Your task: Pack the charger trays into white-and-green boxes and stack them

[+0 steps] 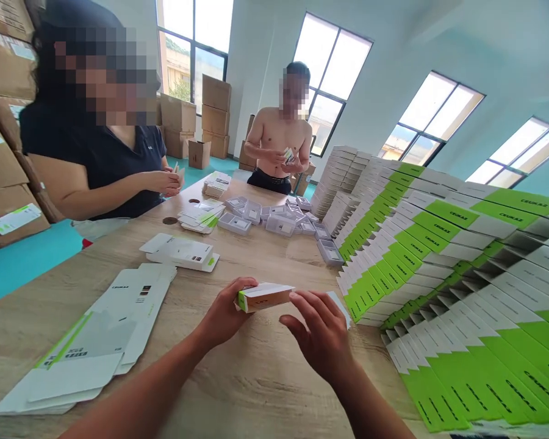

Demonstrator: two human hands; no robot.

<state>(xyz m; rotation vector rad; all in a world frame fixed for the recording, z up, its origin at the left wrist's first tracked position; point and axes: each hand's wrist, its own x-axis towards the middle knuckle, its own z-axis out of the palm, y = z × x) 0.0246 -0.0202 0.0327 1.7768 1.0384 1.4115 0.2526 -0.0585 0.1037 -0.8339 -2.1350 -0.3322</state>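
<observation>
One slim box (269, 297): we gripped it in our left hand (225, 312); our right hand (321, 329), loosely spread at the other end, called for light pressure.

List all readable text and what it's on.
"CEUKAZ" (as best I can read it): green-and-white stacked boxes.
"CEUKAZ" (smaller, less sure): flat boxes at left.
Too small or blurred to read: other print on those, marks on the held box, carton label.
</observation>
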